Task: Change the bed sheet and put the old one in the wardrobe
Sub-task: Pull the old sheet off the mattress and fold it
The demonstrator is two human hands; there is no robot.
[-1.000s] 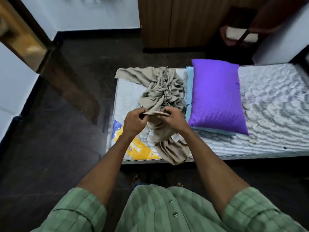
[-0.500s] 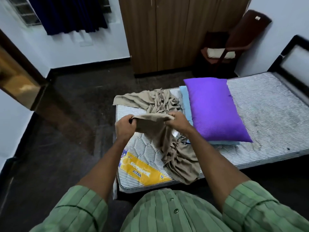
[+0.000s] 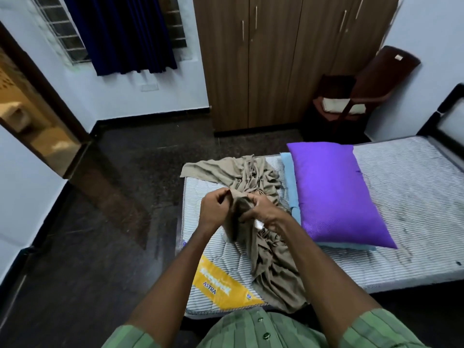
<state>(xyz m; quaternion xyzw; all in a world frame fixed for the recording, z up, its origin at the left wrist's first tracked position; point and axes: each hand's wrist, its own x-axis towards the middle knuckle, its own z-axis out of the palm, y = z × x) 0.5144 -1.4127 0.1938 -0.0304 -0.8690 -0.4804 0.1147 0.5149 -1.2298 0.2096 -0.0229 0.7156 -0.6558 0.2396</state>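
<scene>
Hands meet above the near end of a bed, seen from a camera worn on the person's head and looking down. We see the left hand (image 3: 213,209) with its fingers curled, pinching an edge of a crumpled beige bed sheet (image 3: 253,194). The right hand (image 3: 263,212) is just beside it, fingers also curled and gripping the same sheet, so the cloth is bunched between the two hands and lifted slightly off the bed. The rest of the sheet lies in a rumpled heap on the bare striped mattress (image 3: 414,197); part spreads toward the far edge and part trails down over the near edge. A yellow brand label (image 3: 221,285) shows on the mattress corner nearest us, to the left of the hanging cloth.

To the right of the sheet lies a purple pillow (image 3: 334,194), resting on a light blue pillow (image 3: 288,177) that peeks out beneath it. Both touch the mattress, and the beige cloth reaches the blue one's edge.

Beyond the bed stands a brown wooden wardrobe (image 3: 276,61) with its doors closed. To its right we see a dark chair (image 3: 364,89) holding a pale folded cloth. A dark blue curtain (image 3: 125,33) hangs over a barred window on the left wall. Green striped sleeves (image 3: 130,337) frame the bottom of the view.
</scene>
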